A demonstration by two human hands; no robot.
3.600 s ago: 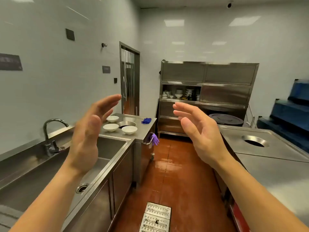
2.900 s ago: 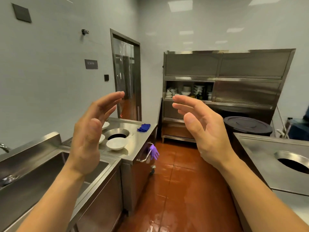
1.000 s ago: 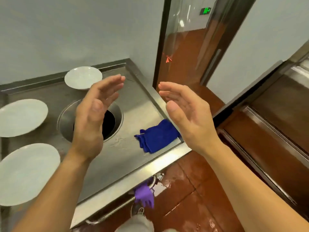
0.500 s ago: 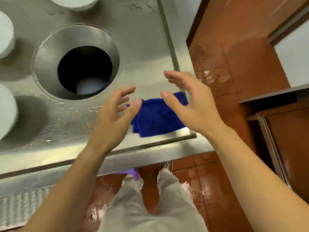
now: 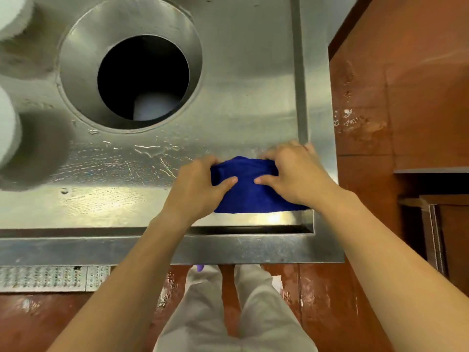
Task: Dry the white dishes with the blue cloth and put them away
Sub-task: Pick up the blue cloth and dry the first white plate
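The blue cloth [image 5: 250,193] lies at the near right corner of the steel counter [image 5: 241,72]. My left hand [image 5: 198,191] grips its left side and my right hand [image 5: 295,175] grips its right side, thumbs on top. Two white dishes show only as blurred edges at the far left: one [image 5: 12,15] at the top corner, another [image 5: 7,125] below it. Most of each dish is out of the frame.
A round hole [image 5: 142,77] is cut into the counter left of the cloth, with something pale deep inside. Water streaks mark the steel near it. The counter's front lip [image 5: 152,247] runs across; below are a floor grate [image 5: 50,278], red tiles and my legs.
I walked up to the counter and looked down. Both hands dropped from above the cloth onto it and closed on its two sides.
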